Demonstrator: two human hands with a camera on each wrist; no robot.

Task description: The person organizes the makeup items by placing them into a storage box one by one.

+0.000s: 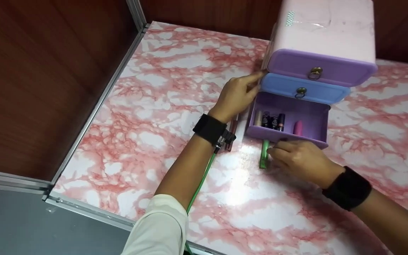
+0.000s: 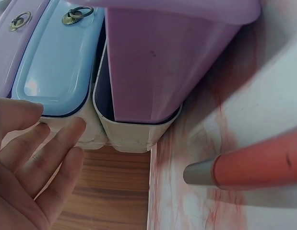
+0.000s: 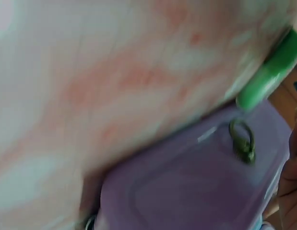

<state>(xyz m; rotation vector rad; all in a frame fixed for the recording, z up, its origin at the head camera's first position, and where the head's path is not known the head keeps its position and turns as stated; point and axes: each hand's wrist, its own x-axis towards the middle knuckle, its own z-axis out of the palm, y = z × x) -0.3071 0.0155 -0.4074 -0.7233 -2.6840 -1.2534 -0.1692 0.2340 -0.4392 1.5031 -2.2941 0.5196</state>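
The lowest drawer (image 1: 289,136), purple, is pulled out of a small drawer cabinet (image 1: 331,35). Several dark cosmetic tubes (image 1: 274,121) and a pink tube (image 1: 298,128) stand inside it. My left hand (image 1: 237,95) is at the cabinet's left side, fingers loosely extended beside the blue drawer (image 2: 62,52). In front of the open drawer, my right hand (image 1: 301,159) has bent fingers close to a green tube (image 1: 264,154) lying on the table. The right wrist view shows only the hand's edge and a dark bit near it, so its grip is unclear.
A reddish tube (image 1: 231,136) with a grey end lies under the left wrist. The purple top drawer (image 1: 296,67) and the blue one have ring handles. A green cable (image 1: 202,182) runs along the left forearm. Dark wood panels (image 1: 48,71) border the marbled table (image 1: 190,60).
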